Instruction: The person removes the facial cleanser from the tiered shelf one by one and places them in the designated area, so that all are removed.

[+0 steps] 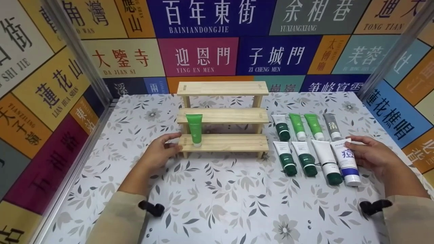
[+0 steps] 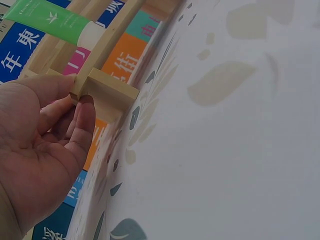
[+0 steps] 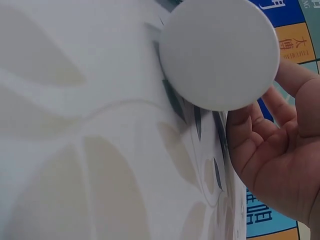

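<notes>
A three-step wooden display stand (image 1: 223, 144) stands on the table, its lowest board's left end pinched between the thumb and fingers of my left hand (image 1: 162, 151). On that board a green tube (image 1: 194, 128) stands upright on its white cap; the left wrist view shows the same green tube (image 2: 52, 20) above the hand. My right hand (image 1: 371, 152) grips the upper right edge of a white tube with blue print and a blue band (image 1: 346, 162), thumb on top. In the right wrist view the tube's round white cap end (image 3: 220, 55) hides part of the fingers (image 3: 245, 135).
Right of the stand several tubes lie in two rows: white-and-green tubes (image 1: 286, 158), green tubes (image 1: 313, 126), a grey tube (image 1: 332, 126) and a white tube with a green cap (image 1: 327, 162). A leaf-patterned cloth (image 1: 217, 206) covers the table. Sign-printed panels (image 1: 200, 56) enclose it.
</notes>
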The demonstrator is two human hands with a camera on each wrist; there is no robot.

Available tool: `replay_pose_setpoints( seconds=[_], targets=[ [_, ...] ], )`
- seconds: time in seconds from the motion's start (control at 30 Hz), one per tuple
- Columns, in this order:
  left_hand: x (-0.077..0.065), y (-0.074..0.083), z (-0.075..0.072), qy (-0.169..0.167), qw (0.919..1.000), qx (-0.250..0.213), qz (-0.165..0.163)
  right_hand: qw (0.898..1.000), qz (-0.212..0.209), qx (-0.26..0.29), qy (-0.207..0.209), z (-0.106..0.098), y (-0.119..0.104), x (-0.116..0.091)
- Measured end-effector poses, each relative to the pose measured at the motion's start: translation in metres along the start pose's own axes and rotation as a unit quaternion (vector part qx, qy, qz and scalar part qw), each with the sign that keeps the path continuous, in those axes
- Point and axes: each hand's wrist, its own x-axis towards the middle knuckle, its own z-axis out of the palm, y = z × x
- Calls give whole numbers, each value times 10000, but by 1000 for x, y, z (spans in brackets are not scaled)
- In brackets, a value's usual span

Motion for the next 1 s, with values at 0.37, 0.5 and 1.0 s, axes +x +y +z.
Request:
replay_pose_setpoints(
  seconds=[0.37,0.5,1.0],
  targets=[
    [-1,2,1,-20,10000,-63,-66,9965,43,-722,411,0,0,4],
    [-1,2,1,-16,9999,-121,48,9946,125,-895,501,-1,1,3],
    [-1,0,-1,-48,10000,40,-28,9962,2,-788,380,-7,4,-7]
  ],
)
